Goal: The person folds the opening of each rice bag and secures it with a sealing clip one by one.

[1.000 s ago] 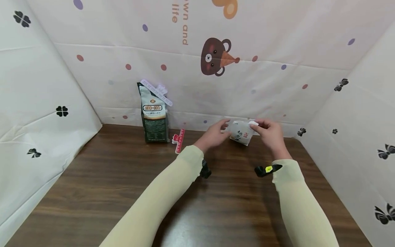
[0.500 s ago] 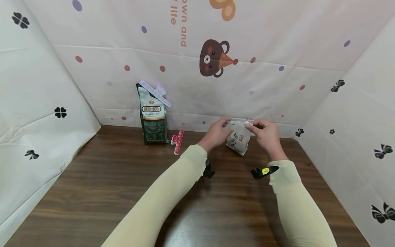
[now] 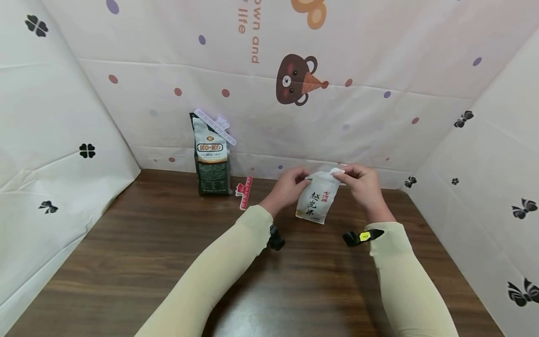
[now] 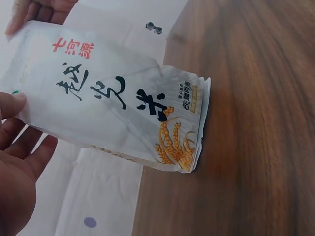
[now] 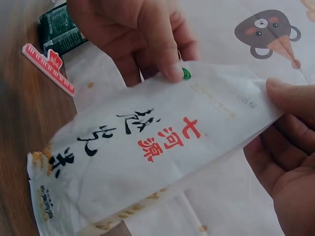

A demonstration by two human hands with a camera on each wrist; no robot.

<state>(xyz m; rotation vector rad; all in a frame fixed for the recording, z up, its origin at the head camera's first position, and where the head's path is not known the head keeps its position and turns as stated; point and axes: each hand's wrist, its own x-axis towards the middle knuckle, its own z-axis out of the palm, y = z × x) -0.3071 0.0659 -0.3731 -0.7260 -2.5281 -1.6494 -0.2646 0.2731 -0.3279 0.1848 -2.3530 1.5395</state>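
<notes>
Behind the white bag [image 3: 316, 199], the left hand [image 3: 289, 188] partly hides.

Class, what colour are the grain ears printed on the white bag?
The grain ears are golden orange, clearest in the left wrist view.

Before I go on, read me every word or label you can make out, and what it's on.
"七河源", red, on the white bag.
"越光米", black, same bag.
"KO-KO", on the green-and-white bag.
"own and", on the wall sheet, cut off at the top edge.
"life", same sheet, beside it.
Too small or blurred: both bags' fine print, and the marks on the red clip, purple clip and yellow tag.
</notes>
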